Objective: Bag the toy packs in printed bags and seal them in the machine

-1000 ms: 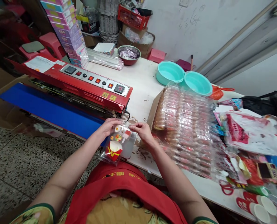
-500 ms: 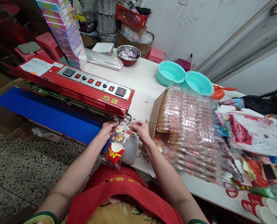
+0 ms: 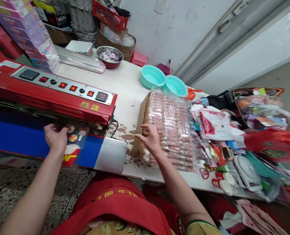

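My left hand [image 3: 54,138] rests on the blue belt [image 3: 17,137] of the red sealing machine [image 3: 49,94], fingers curled at the top edge of a clear packet of small toys [image 3: 72,148] that lies under the sealing head. My right hand [image 3: 149,138] is stretched out with fingers apart over a stack of clear filled packets [image 3: 170,127] in a cardboard box [image 3: 138,130] to the right. It holds nothing.
Two teal bowls [image 3: 163,81] and a metal bowl [image 3: 110,56] stand at the back of the white table [image 3: 125,85]. Purple boxes [image 3: 29,36] are stacked at the left. Bags, paper cups [image 3: 223,182] and loose packaging crowd the right side.
The packet has travelled left along the belt with my left hand on it. My right hand let go of it and moved right to the packet stack. The view swung right.
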A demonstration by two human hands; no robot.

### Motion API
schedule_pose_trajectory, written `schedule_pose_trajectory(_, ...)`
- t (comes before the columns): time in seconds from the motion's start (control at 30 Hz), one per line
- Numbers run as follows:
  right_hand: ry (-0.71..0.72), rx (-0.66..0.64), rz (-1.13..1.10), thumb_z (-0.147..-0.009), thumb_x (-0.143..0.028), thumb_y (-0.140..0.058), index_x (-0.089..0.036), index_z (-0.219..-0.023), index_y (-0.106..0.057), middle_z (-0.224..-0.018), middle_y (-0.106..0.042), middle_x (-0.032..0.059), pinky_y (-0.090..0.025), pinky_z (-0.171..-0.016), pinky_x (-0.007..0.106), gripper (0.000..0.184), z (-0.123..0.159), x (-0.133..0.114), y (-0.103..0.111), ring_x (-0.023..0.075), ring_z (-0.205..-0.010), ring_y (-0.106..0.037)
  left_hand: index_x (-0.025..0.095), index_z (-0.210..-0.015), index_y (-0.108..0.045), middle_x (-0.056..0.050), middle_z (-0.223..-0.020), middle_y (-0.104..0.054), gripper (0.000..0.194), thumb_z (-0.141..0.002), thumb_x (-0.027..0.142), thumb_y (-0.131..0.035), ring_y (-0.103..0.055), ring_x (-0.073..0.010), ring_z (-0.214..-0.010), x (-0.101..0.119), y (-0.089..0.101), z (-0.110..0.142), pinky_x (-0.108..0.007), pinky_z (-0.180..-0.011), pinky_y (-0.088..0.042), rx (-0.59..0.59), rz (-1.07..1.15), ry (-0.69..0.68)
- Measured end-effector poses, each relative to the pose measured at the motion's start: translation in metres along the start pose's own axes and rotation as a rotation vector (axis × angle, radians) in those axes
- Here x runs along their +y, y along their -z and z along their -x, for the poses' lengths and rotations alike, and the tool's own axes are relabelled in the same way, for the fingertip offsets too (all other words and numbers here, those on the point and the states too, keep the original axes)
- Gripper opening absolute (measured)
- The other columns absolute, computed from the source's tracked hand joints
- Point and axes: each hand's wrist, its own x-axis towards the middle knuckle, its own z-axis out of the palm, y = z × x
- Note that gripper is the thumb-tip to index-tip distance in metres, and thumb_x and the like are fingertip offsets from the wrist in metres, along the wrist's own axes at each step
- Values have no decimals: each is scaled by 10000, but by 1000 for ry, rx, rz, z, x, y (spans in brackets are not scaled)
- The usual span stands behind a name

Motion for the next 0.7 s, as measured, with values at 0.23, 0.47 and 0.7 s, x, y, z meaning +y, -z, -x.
schedule_pose_trajectory(0.23, -8, -152, 776, -776, -220, -719, -192, -755, -701, -1055, -580, 141, -438, -867, 459, 39, -17, 93, 99, 326, -1047, -497, 154, -1019, -606, -121, -1081, -620, 262, -822, 326, -629, -553, -259, -1064, 48, -37, 125, -426, -969, -410, -179, -66, -679)
schedule_pose_trajectory(0.47, 228, -134, -51, -818, -302, -689, -189, -692, -645, -1098, -680, 102, -486, -910, 428, 175, -45, 70, 127, 266, -1074, -617, 189, -1001, -632, -89, -1077, -644, 189, -840, 285, -603, -582, -214, -1045, 96, -76, 198, -370, -935, -445, -548, 111, -624)
schedule_pose_trajectory(0.7, 272, -88, -350, -750, -329, -766, -190, -709, -730, -790, -742, 52, -551, -793, 368, 149, -62, -14, 154, 246, -875, -709, 239, -1338, -467, -114, -1323, -574, 736, -683, 321, -793, -529, -257, -1230, 177, -91, 199, -405, -1011, -412, -1086, 585, -137)
